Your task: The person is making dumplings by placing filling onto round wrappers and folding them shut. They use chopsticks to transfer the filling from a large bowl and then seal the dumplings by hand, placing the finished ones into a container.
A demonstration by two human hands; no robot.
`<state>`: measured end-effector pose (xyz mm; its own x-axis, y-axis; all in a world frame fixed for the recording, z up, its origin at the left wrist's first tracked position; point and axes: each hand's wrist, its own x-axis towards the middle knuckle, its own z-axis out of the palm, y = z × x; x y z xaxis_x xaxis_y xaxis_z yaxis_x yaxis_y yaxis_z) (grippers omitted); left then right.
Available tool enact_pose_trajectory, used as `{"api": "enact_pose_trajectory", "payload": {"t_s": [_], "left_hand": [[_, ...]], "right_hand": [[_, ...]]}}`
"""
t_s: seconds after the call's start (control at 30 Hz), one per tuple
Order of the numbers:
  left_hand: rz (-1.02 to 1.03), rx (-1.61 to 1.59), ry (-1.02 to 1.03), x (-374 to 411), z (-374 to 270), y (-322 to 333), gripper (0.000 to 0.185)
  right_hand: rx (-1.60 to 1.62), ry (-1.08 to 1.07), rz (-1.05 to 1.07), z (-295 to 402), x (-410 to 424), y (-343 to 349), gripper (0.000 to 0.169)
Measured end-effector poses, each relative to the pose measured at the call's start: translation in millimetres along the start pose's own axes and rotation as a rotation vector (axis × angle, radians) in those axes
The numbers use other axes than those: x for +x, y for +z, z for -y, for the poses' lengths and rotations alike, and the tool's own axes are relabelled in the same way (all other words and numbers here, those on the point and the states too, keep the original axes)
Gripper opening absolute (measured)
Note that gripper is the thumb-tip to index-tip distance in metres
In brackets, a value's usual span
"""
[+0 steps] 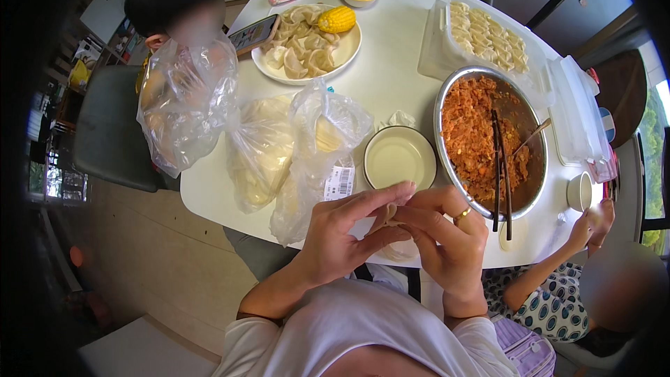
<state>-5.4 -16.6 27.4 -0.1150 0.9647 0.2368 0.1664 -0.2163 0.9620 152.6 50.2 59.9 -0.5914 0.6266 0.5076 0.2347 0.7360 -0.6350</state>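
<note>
My left hand (335,236) and my right hand (450,236) meet at the front of the table, pinching the edge of a dumpling (388,216) between thumbs and fingers. Most of the dumpling is hidden by the fingers. Under my hands, a pale round wrapper (400,252) partly shows. Just beyond them stands a dark-rimmed bowl of cloudy liquid (400,157). To the right, a steel mixing bowl (539,188) holds orange-red filling (471,126). Dark chopsticks (500,168) lie across its near rim, and a metal spoon (534,134) leans in it.
Plastic bags of dough wrappers (261,152) lie left. Behind them are a plate (348,52) of cooked dumplings with corn and a phone (256,34). A plastic box (445,58) holds raw dumplings. One person (183,16) sits left; another person's hands (596,222) work at right.
</note>
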Motion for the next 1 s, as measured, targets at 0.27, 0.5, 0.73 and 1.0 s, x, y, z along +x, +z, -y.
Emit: {"api": "enact_pose_trajectory", "payload": {"t_s": [0.27,0.5,0.73,1.0], "left_hand": [[-0.103,0.076,0.206,-1.4,11.6,5.6,0.044],[-0.158,0.115,0.323,-3.0,18.6,5.7,0.033],[-0.015,-0.018,0.006,-3.8,6.0,2.2,0.027],[-0.161,-0.556,-0.051,-12.8,17.8,3.4,0.026]], "right_hand": [[0.099,0.120,-0.050,-0.8,-4.2,3.9,0.019],[0.101,0.032,-0.058,-6.5,-4.6,5.3,0.019],[0.024,-0.007,-0.023,-13.5,-6.9,2.3,0.027],[0.124,0.098,-0.197,-13.3,-16.5,-2.0,0.043]]}}
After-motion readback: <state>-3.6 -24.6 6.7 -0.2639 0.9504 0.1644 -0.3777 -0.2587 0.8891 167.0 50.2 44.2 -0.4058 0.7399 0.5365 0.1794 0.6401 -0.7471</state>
